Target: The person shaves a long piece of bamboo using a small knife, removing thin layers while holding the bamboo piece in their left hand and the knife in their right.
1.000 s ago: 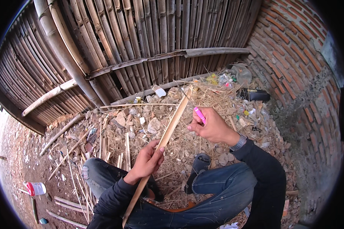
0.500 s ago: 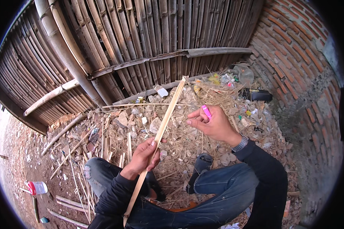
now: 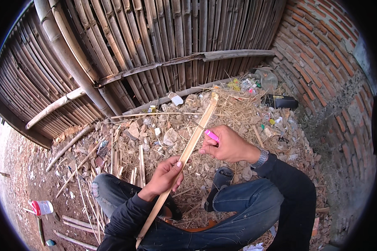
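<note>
The bamboo strip (image 3: pixel 192 142) ran straight through the left hand (image 3: pixel 165 178) — up and away beyond the knuckles toward the fence, down and back past the wrist over the lap. Its far tip sat well above and just left of the right hand (image 3: pixel 228 146), and its upper half passed close beside that hand's fingertips. It looked long, thin and flat, pale tan, fairly straight, with a squared far end. The left hand was curled around the strip near its middle, fingers wrapped over it and thumb laid along its edge, a firm closed grasp. The right hand, fingers bunched together, pinched a small pink tool (image 3: pixel 212 135) whose tip poked out toward the strip; whether that tip touched the wood could not be told.

Beyond both hands lay a heap of dry straw and scraps (image 3: pixel 234 108) against a bamboo fence (image 3: pixel 155 42), with a brick wall (image 3: pixel 322 62) off to the right of the right hand. Under the hands were 2 knees in blue jeans (image 3: pixel 243 205), and a dark shoe (image 3: pixel 222 178) showed just below the right hand. Far to the left of the left hand — down on the dirt — lay a white and red container (image 3: pixel 42 207). A wristwatch (image 3: pixel 262 158) sat at the right cuff.
</note>
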Demonstrator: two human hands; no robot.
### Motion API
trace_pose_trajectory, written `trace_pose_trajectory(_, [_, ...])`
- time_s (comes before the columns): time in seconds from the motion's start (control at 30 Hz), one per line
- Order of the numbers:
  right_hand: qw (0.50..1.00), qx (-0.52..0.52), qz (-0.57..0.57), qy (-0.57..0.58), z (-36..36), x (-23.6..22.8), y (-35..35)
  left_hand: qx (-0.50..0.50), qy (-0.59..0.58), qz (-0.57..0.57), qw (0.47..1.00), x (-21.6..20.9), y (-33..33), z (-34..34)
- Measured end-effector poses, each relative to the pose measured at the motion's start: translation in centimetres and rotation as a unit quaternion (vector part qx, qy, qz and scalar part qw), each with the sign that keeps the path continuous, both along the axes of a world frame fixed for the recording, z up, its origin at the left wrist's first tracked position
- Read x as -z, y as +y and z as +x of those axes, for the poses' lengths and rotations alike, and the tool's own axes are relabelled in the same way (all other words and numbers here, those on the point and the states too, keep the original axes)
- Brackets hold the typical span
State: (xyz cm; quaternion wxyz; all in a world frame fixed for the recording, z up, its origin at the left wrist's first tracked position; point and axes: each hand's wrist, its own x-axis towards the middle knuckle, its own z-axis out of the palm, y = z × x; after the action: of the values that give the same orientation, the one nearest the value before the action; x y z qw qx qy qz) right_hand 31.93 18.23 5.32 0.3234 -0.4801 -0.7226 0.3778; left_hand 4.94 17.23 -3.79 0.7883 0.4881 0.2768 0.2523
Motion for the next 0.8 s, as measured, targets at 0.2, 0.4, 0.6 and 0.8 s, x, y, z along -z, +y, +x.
trace_pose_trajectory(0.2, [0.963,-0.175,-0.203,0.019,0.6,-3.3,-0.7,-0.068,0.021,0.041,0.997,0.8,2.0,-1.2])
trace_pose_trajectory(0.4, [0.999,0.021,0.003,-0.028,2.2,-1.1,-0.4,-0.066,-0.019,0.030,0.997,0.0,1.8,-0.6])
trace_pose_trajectory(0.6, [0.980,0.058,0.086,-0.170,0.4,-1.3,-0.7,-0.036,-0.104,0.016,0.994,-0.5,0.3,-0.1])
trace_pose_trajectory(0.8, [0.948,0.005,0.169,-0.271,-4.8,1.3,-3.9,-0.023,-0.169,-0.108,0.980,-1.9,-0.1,-0.5])
